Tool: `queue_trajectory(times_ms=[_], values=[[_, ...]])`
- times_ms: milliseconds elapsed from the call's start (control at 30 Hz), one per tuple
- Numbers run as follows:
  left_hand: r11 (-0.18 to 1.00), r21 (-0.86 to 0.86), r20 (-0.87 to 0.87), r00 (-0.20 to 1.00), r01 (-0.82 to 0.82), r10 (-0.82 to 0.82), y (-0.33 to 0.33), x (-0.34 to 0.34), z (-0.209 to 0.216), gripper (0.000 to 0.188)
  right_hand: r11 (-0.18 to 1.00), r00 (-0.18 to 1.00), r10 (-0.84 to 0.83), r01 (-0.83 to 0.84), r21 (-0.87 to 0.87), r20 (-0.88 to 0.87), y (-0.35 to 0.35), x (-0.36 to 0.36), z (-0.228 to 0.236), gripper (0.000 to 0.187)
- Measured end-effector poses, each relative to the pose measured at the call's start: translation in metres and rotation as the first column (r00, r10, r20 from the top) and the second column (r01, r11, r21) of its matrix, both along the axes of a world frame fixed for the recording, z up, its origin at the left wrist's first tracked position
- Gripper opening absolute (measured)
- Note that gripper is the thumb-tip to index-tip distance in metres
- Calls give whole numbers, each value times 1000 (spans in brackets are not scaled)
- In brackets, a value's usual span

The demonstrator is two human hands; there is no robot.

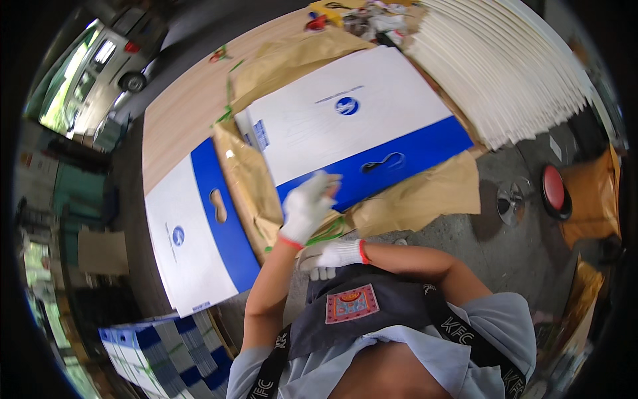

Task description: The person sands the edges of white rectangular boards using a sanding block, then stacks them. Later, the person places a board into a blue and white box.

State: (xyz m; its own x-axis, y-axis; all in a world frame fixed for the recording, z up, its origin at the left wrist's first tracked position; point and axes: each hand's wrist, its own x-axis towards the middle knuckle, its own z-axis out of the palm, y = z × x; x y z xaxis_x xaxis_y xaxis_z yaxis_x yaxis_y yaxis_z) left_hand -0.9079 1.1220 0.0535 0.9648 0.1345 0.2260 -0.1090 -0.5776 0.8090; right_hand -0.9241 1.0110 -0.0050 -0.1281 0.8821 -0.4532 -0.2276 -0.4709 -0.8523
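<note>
A stack of flat white bags with a blue band [292, 149] and cut-out handle slots lies on opened brown wrapping paper [425, 199]. My left hand [308, 207], in a white glove with a red cuff, is over the stack's near left corner. Its fingers are apart and slightly blurred, and nothing shows in them. My right hand [335, 255], gloved alike, is at the table's near edge in front of my apron [309, 312]. Its fingers are bent and closed; what is inside them, if anything, is hidden. Another pile of matching bags [189, 219] lies to the left.
A long row of stacked white sheets [498, 66] fills the far right. Scissors [337, 5] and scraps are at the table's back. Below left stand bundled blue-and-white bags [159, 352]. A red-topped round stool [553, 186] stands right. A van [106, 66] is parked far left.
</note>
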Motion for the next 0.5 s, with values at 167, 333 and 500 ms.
queue_trajectory(times_ms=[167,333,500], values=[[664,640,-401,905,387,-141,-87,94,-23,46,975,952,-223,220,37,208,-76,27,26,38],[703,412,-575,764,580,-293,-73,128,-22,39,876,879,-473,476,75,-51,-128,33,-7,30],[778,465,-457,867,423,-198,-67,127,-2,43,457,507,-854,838,300,-114,-153,66,22,29]])
